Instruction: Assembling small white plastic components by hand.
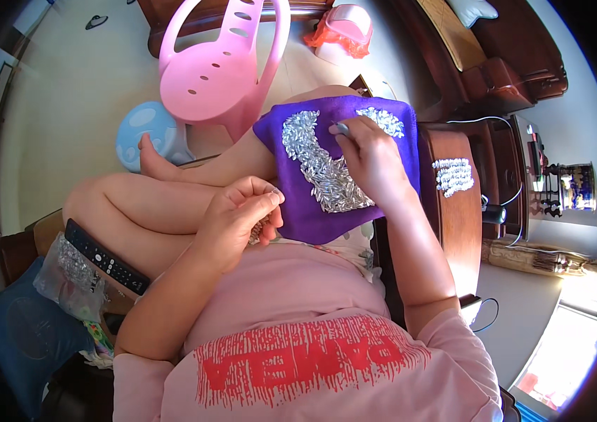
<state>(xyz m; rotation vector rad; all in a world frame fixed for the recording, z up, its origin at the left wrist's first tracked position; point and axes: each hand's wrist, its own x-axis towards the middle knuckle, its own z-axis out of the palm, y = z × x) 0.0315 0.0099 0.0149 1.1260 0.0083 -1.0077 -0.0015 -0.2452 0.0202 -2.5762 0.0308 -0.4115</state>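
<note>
A purple cloth (298, 221) lies over my lap, with silver, grain-shaped beads (333, 184) heaped on it in a curved band and a second patch near its far right corner. Above the cloth is my right hand (375, 155), thumb and forefinger pinched at a small greyish bit I cannot name. Left of the cloth, my left hand (231, 218) is closed, thumb pressed to forefinger. A small brownish beaded piece (260, 228) shows under its curled fingers, partly hidden. Any thread between the hands is too fine to see.
On the wooden table (458, 225) at right sit stacked silver beaded strands (453, 176). A black remote control (106, 257) and a clear bag of silver beads (77, 271) lie left of my legs. Beyond stand a pink chair (214, 77), a blue stool (147, 133) and a pink bin (344, 35).
</note>
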